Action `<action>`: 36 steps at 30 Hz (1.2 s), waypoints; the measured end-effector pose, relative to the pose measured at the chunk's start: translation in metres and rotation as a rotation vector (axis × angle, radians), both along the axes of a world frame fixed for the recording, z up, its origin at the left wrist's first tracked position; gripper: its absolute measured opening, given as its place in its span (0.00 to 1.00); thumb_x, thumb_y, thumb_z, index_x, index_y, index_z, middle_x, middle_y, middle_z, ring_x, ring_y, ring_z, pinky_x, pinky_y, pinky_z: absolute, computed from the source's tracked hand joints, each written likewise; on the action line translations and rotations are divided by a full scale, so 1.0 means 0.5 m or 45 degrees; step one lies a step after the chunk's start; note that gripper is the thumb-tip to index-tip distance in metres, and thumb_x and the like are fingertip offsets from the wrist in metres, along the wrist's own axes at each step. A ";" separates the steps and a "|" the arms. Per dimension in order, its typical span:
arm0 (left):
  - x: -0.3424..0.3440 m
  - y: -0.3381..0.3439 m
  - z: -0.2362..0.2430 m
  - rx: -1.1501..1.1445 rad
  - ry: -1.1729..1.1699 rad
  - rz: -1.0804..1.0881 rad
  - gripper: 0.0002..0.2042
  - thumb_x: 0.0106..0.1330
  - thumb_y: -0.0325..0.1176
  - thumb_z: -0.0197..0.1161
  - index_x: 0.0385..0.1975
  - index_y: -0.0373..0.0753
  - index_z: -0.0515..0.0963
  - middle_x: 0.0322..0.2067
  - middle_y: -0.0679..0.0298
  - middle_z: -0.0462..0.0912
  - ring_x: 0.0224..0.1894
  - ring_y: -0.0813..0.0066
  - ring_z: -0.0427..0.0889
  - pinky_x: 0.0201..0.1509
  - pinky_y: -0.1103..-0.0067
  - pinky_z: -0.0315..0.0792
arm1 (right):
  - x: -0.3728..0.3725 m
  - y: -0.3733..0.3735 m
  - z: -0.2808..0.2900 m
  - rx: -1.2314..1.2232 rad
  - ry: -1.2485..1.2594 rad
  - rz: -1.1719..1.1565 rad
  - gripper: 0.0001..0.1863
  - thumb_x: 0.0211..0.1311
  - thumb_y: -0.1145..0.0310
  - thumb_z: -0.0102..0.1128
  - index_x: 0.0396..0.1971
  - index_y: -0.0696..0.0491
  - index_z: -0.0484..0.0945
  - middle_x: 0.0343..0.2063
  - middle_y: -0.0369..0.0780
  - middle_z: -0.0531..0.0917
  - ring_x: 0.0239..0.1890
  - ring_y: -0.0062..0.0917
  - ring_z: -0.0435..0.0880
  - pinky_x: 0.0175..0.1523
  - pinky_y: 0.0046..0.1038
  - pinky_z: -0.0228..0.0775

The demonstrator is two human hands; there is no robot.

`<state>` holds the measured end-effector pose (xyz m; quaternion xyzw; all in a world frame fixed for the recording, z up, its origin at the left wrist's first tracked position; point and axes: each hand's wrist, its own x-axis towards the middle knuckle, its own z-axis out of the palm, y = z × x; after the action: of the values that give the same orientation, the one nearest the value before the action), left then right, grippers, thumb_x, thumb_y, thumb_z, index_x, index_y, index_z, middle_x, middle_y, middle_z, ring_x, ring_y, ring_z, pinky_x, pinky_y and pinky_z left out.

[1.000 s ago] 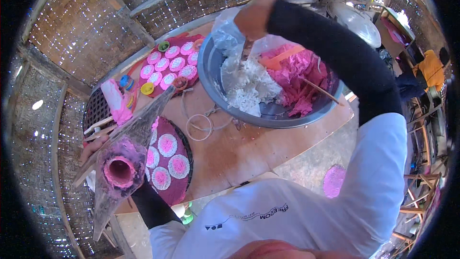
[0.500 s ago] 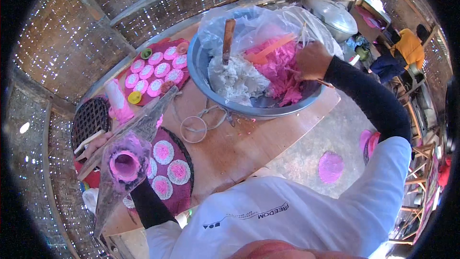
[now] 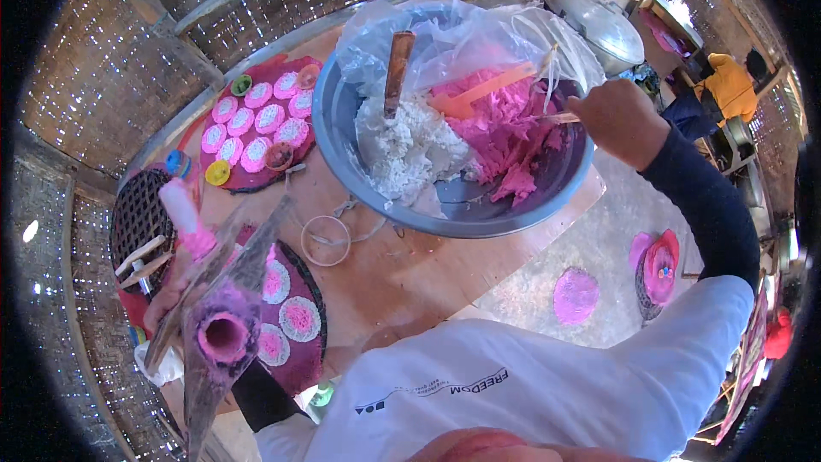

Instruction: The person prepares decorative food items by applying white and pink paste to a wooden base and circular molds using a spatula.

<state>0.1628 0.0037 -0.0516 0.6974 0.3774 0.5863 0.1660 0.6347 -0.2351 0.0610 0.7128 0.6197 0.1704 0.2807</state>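
Observation:
My right hand is closed round a thin wooden stick at the right rim of a big grey-blue basin. The stick's tip reaches the pink dough. White dough lies beside it, with a brown wooden-handled tool upright in it. An orange spatula rests on the pink dough. At lower left my left hand, partly hidden, grips a worn wooden press with a round pink-stained opening. A pink-smeared pale cylinder shows just beyond the press.
Round trays of pink-and-white cakes, a far tray and a near tray, flank the press. A clear ring lies on the wooden table. Clear plastic drapes the basin's back. Another person is at far right.
My right hand has moved right and out from over the pink dough, so the stick now shows. The left hand and press have shifted slightly down. The basin sits further left in view.

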 end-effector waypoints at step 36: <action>0.018 0.013 0.139 -2.041 -0.565 -0.860 0.20 0.55 0.37 0.50 0.42 0.27 0.67 0.38 0.48 0.75 0.39 0.60 0.77 0.51 0.66 0.69 | 0.131 0.033 -0.094 -0.318 1.093 0.151 0.13 0.53 0.57 0.52 0.30 0.51 0.77 0.22 0.43 0.78 0.26 0.37 0.77 0.31 0.34 0.66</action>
<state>0.1721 0.0102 0.0177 0.3164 0.4074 0.1881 0.8358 0.7003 -0.2187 0.0139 0.6429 0.7356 -0.2010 0.0717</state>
